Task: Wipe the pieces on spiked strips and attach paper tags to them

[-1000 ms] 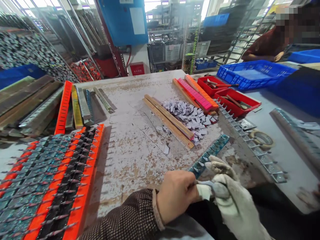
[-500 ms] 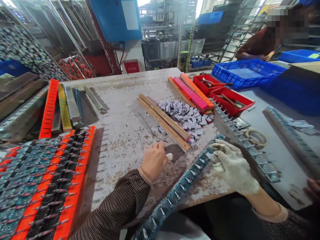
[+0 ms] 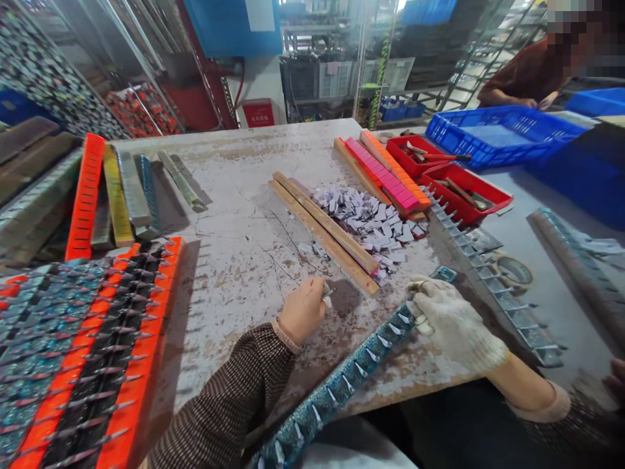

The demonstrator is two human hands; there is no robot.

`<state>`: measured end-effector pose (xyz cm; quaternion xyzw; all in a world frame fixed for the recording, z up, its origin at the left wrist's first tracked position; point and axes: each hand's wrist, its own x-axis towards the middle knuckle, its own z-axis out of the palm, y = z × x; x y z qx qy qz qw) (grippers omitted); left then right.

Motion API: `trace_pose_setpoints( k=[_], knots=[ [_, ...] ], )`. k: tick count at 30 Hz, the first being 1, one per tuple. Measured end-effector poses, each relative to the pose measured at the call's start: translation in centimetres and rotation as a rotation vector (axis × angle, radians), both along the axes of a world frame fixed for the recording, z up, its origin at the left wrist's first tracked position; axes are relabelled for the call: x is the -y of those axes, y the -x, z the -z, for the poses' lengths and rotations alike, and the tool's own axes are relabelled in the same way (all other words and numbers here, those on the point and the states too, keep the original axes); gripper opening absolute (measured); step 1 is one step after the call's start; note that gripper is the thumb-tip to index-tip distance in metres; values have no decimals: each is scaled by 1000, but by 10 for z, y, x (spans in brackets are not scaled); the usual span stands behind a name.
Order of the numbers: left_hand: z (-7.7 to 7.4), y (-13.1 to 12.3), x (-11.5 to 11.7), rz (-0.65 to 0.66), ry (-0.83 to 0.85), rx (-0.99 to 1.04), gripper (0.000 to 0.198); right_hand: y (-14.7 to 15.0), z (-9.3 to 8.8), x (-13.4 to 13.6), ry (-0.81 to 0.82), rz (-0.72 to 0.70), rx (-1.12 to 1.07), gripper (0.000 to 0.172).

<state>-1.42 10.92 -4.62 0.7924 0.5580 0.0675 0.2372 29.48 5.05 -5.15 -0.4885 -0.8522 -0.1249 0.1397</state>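
At far left, a slotted orange bar (image 3: 85, 195) shows no points in its slots. In front of it, the glittery blue, orange and black strips (image 3: 114, 319) look finished, bristling with pointed tips. The left hand (image 3: 303, 309) is curled above the table; whether it pinches anything is unclear. The glittery blue strip (image 3: 338, 384) slants across the table edge, its visible length lined with white points. Beyond the wooden bars (image 3: 326, 225), plenty of loose white chips (image 3: 366, 221) remain. The gloved right hand (image 3: 446, 319) grips the strip's far end, hiding any gaps there.
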Motion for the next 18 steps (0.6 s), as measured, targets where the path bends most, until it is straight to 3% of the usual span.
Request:
trace_pose_setpoints(
  k=[5,11,14,18],
  knots=[
    [-10,-7,14,42,37,219,7,4,8,2,67,4,-101,15],
    [-33,-10,45,48,106,594,8,34,14,19,74,-71,-215,11],
    [-40,-13,60,93,-28,492,12,47,5,31,33,4,-319,15],
    [-43,-23,78,289,-284,338,17,68,-15,45,95,53,-640,22]
  ],
)
